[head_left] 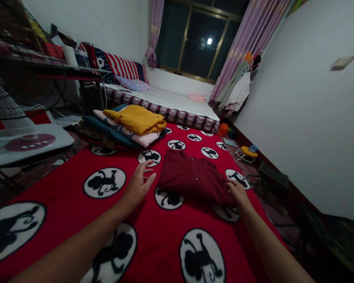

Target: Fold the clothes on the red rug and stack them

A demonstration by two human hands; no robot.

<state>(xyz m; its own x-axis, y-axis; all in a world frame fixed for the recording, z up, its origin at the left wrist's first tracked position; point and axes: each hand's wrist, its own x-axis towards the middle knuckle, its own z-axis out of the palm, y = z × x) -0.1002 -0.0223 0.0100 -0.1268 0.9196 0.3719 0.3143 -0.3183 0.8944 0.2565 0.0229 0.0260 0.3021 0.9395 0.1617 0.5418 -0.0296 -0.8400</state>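
A maroon sweatshirt [183, 177] with a short zip at its neck lies folded on a red blanket [153, 239] printed with black monkeys in white circles. My left hand [140, 182] hovers just left of the sweatshirt, fingers apart and holding nothing. At the garment's right edge, my right hand [237, 192] has its fingers closed on the cloth; its thumb is largely hidden. Farther back on the left is a stack of folded clothes, with a mustard-yellow top [138, 118] uppermost and pink and dark teal pieces [118, 133] beneath.
To the left stand a fan [26, 137] and a cluttered table [85, 74]. Behind the blanket is a bed [177, 100] below a curtained window [203, 39]. A yellow stool [249, 151] and a dark folding chair [273, 175] are along the right wall.
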